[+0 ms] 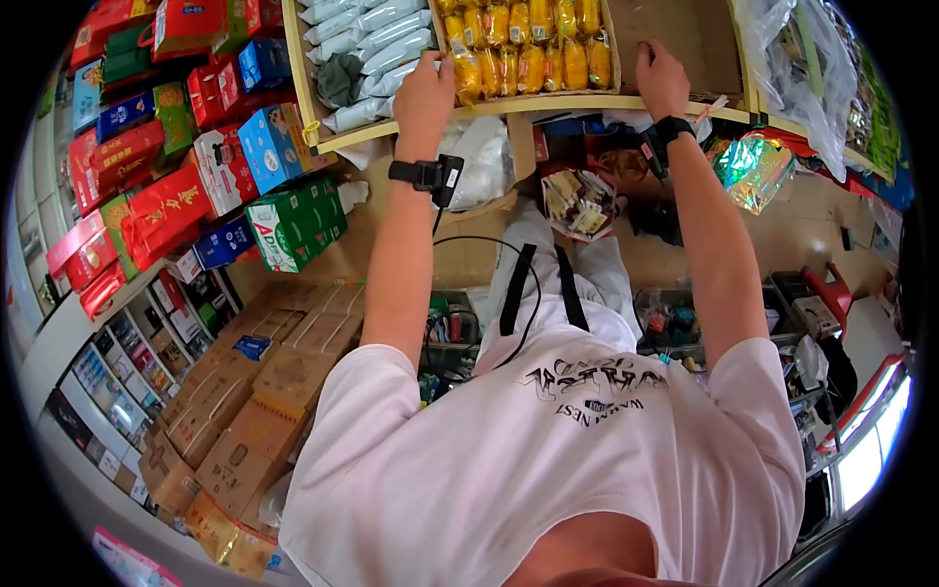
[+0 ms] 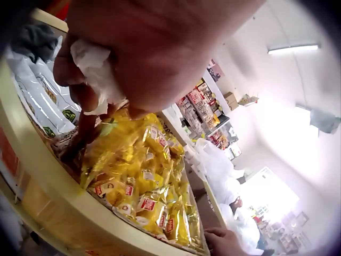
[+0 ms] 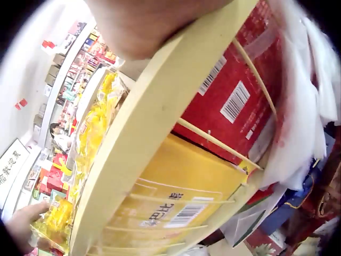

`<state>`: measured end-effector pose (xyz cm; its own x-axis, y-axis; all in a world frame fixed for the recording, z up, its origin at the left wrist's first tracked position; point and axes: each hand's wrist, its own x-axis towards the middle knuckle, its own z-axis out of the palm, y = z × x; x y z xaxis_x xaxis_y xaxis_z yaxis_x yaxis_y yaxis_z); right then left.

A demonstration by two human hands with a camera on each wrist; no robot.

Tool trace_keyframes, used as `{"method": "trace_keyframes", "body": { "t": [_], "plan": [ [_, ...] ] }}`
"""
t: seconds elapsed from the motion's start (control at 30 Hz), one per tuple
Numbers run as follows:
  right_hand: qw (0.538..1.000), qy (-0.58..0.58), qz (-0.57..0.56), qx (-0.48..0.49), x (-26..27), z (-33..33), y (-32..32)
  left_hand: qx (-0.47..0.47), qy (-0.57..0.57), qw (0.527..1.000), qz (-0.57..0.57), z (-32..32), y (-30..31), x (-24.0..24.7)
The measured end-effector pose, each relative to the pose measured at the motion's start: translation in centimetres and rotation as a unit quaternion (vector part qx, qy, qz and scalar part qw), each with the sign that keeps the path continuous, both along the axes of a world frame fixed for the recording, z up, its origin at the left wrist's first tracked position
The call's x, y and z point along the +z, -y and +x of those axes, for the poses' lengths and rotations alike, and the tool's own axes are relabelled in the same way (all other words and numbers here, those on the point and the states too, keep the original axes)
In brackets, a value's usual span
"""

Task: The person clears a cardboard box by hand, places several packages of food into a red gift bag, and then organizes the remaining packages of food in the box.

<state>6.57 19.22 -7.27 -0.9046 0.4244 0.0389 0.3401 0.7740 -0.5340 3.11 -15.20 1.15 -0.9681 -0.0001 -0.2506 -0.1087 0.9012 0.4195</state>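
My left hand [image 1: 425,93] is at the left edge of a carton [image 1: 614,59] filled with yellow-wrapped packets [image 1: 533,49]. In the left wrist view a white crumpled tissue [image 2: 95,72] is pinched in its bent fingers [image 2: 80,96], which reach down beside the yellow packets [image 2: 144,176]. My right hand [image 1: 663,78] is past the carton's right side, over a brown cardboard-lined compartment [image 1: 694,44]. In the right wrist view it sits just above the cream shelf edge [image 3: 144,112], with its fingertips hidden; the left wrist view shows its fingers loosely bent by the carton.
Silvery packets [image 1: 377,49] and a dark crumpled cloth [image 1: 339,80] fill the compartment at left. Clear plastic bags [image 1: 807,78] hang at the right. Gift boxes [image 1: 161,215] are stacked on the left, with brown cartons [image 1: 235,421] behind. A box of scraps [image 1: 579,203] stands below the shelf.
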Motion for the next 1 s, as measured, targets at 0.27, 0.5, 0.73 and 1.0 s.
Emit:
{"method": "trace_keyframes", "body": {
  "t": [0.27, 0.5, 0.73, 1.0],
  "plan": [
    [0.998, -0.037, 0.050, -0.017, 0.1, 0.3, 0.5, -0.017, 0.032, 0.998, -0.054, 1.5, -1.4, -0.3],
    [0.998, -0.012, 0.056, -0.022, 0.2, 0.2, 0.6, -0.035, 0.016, 0.996, -0.075, 1.8, -2.4, -0.1],
    [0.998, -0.010, 0.052, -0.022, 0.1, 0.2, 0.5, -0.048, -0.034, 0.995, -0.076, 2.6, -2.1, -0.4],
    [0.997, 0.016, 0.065, -0.023, 0.3, 0.2, 0.7, -0.042, -0.029, 0.996, -0.075, 1.7, -2.9, -3.0]
  ]
}}
